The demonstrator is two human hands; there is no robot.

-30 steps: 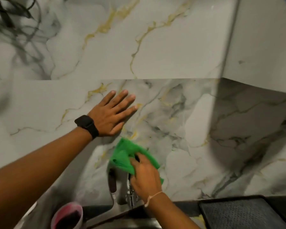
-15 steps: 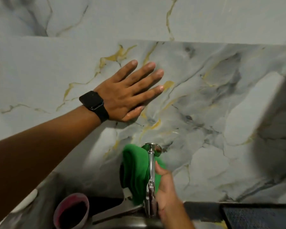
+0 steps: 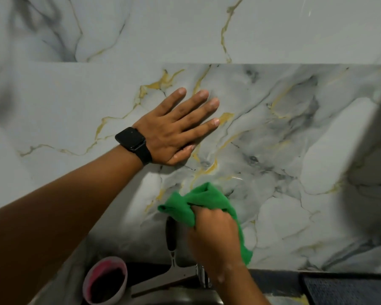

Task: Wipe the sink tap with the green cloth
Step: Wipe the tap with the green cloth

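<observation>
My right hand [image 3: 213,234] is closed around the green cloth [image 3: 198,201], bunched over the top of the sink tap at the bottom centre. Only the chrome base of the tap [image 3: 202,276] shows below my wrist; its upper part is hidden under cloth and hand. A dark-handled lever or tool [image 3: 171,236] stands just left of the cloth. My left hand [image 3: 176,128], with a black watch on the wrist, lies flat with fingers spread against the marble wall above the tap.
A pink cup [image 3: 106,280] with dark contents stands at the bottom left by the sink edge. A dark ridged mat or tray [image 3: 348,289] lies at the bottom right. The marble wall [image 3: 273,150] rises close behind the tap.
My right hand has moved up the tap and now covers its top with the cloth bunched in the fist; the chrome spout seen before is hidden. My left hand stays pressed on the wall.
</observation>
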